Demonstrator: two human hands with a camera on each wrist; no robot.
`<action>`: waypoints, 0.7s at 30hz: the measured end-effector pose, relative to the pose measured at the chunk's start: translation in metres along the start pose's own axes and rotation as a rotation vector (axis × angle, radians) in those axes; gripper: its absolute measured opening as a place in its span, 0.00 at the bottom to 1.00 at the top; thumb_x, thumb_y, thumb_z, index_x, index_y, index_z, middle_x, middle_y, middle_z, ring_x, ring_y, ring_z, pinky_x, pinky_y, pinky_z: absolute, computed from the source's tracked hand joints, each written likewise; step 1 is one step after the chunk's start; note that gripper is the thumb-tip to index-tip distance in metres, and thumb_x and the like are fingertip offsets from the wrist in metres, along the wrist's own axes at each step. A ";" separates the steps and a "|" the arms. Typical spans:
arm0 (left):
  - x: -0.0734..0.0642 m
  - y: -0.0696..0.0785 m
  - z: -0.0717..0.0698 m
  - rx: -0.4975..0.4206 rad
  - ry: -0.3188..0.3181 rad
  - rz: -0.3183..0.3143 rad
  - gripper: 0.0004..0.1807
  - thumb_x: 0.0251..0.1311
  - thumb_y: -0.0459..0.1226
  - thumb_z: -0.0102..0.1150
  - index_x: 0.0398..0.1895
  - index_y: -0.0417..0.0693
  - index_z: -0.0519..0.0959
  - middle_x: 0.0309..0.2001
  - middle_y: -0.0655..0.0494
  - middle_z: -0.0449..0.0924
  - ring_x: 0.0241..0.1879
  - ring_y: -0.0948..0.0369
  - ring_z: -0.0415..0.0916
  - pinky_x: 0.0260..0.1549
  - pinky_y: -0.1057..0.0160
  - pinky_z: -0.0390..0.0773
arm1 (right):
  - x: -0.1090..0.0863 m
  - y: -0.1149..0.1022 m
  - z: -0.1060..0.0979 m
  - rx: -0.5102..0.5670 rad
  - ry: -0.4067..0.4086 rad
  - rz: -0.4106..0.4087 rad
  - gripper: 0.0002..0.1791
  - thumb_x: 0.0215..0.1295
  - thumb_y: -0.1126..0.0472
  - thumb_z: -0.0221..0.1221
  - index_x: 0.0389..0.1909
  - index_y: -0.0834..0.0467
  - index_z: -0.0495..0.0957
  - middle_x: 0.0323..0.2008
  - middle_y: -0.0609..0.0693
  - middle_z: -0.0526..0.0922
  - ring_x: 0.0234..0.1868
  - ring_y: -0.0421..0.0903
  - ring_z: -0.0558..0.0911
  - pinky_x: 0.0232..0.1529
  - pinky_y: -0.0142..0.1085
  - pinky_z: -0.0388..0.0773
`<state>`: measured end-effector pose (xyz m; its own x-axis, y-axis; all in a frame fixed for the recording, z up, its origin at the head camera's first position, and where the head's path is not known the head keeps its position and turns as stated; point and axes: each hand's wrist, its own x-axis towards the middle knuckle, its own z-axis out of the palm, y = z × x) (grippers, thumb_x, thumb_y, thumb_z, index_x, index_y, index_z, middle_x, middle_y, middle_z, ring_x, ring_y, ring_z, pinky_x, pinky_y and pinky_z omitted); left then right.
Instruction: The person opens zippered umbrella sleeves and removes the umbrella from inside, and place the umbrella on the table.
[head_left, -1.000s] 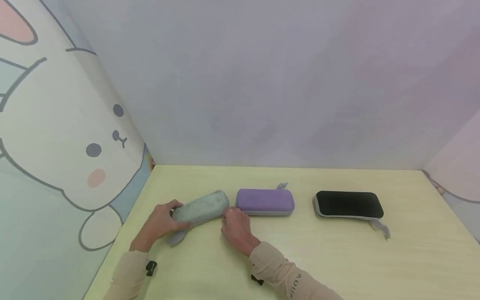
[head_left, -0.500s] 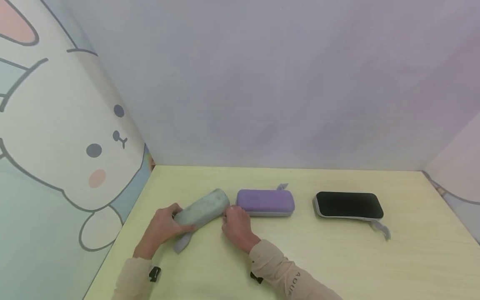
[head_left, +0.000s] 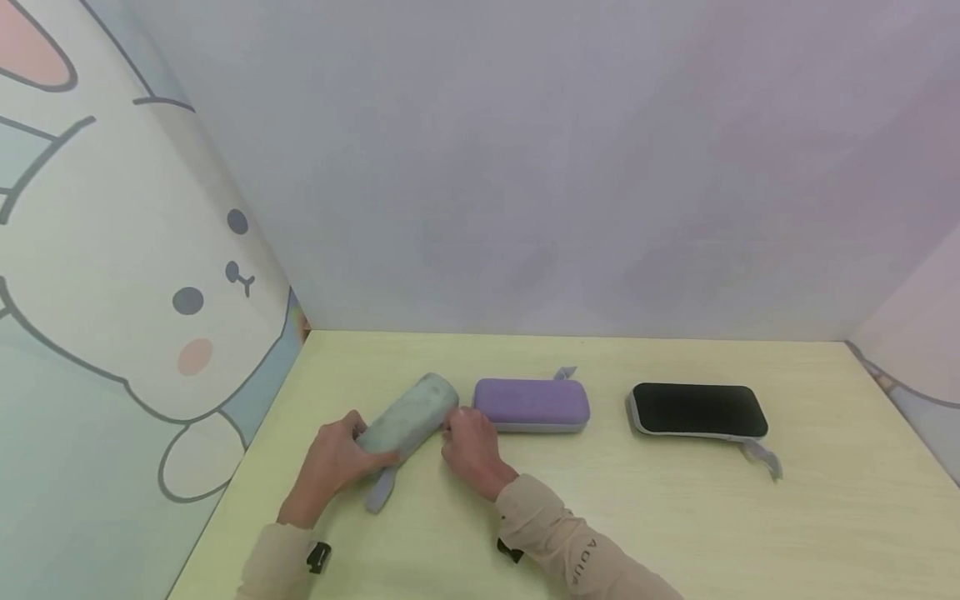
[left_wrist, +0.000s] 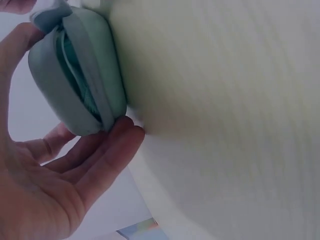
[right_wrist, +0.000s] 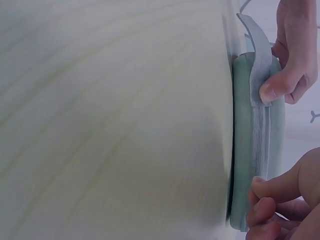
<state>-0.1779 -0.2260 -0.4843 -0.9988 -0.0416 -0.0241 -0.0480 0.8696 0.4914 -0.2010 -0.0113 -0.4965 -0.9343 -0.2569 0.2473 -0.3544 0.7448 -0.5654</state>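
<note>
A pale green zip case [head_left: 411, 414] lies slanted at the table's left. My left hand [head_left: 330, 467] grips its near left end, thumb on the front side and fingers behind. From that end hangs a grey fabric strap [head_left: 381, 492]. In the left wrist view, the end of the case [left_wrist: 95, 55] shows its zipper partly parted, with a teal inside. My right hand [head_left: 476, 450] has curled fingers at the case's right end. In the right wrist view, its thumb and fingers [right_wrist: 270, 189] pinch at the grey zipper [right_wrist: 261, 142]; the zipper pull is hidden.
A purple case [head_left: 531, 404] with a grey strap lies just beyond my right hand, very near the green one. Farther right is a black-topped case [head_left: 697, 408] with its strap toward me. Walls stand behind the pale wooden table [head_left: 675, 533] and at its sides.
My left hand has moved right and turned the green case, so its near end swings toward me and it lies more steeply. My right hand stays almost in place at the far end.
</note>
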 end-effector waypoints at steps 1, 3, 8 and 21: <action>-0.001 0.001 0.000 0.000 -0.001 -0.001 0.36 0.29 0.62 0.74 0.27 0.44 0.69 0.21 0.55 0.70 0.23 0.60 0.65 0.22 0.63 0.67 | 0.000 0.000 0.001 0.000 -0.002 -0.002 0.14 0.43 0.73 0.64 0.12 0.55 0.73 0.15 0.43 0.71 0.19 0.39 0.69 0.20 0.32 0.67; -0.002 0.003 0.002 0.003 0.002 -0.012 0.37 0.29 0.62 0.74 0.27 0.43 0.68 0.21 0.54 0.69 0.22 0.60 0.65 0.21 0.63 0.66 | 0.001 -0.002 0.002 0.006 -0.015 -0.010 0.12 0.43 0.73 0.64 0.12 0.55 0.74 0.15 0.44 0.72 0.19 0.39 0.69 0.19 0.32 0.66; -0.004 0.008 0.006 0.023 0.005 -0.042 0.38 0.31 0.64 0.72 0.27 0.43 0.65 0.20 0.53 0.68 0.20 0.60 0.64 0.18 0.63 0.65 | 0.001 -0.006 0.004 -0.010 -0.041 -0.037 0.10 0.45 0.72 0.64 0.15 0.57 0.76 0.16 0.45 0.74 0.20 0.39 0.70 0.20 0.31 0.68; -0.008 0.017 0.010 0.022 0.028 -0.087 0.40 0.32 0.67 0.69 0.24 0.43 0.63 0.18 0.52 0.65 0.18 0.60 0.63 0.15 0.63 0.62 | 0.004 -0.009 0.007 -0.012 -0.086 -0.082 0.06 0.46 0.72 0.63 0.20 0.58 0.79 0.18 0.43 0.73 0.21 0.36 0.71 0.23 0.31 0.69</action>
<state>-0.1706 -0.2058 -0.4846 -0.9906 -0.1308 -0.0406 -0.1345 0.8730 0.4688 -0.2014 -0.0229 -0.4959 -0.9023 -0.3686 0.2236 -0.4296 0.7262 -0.5367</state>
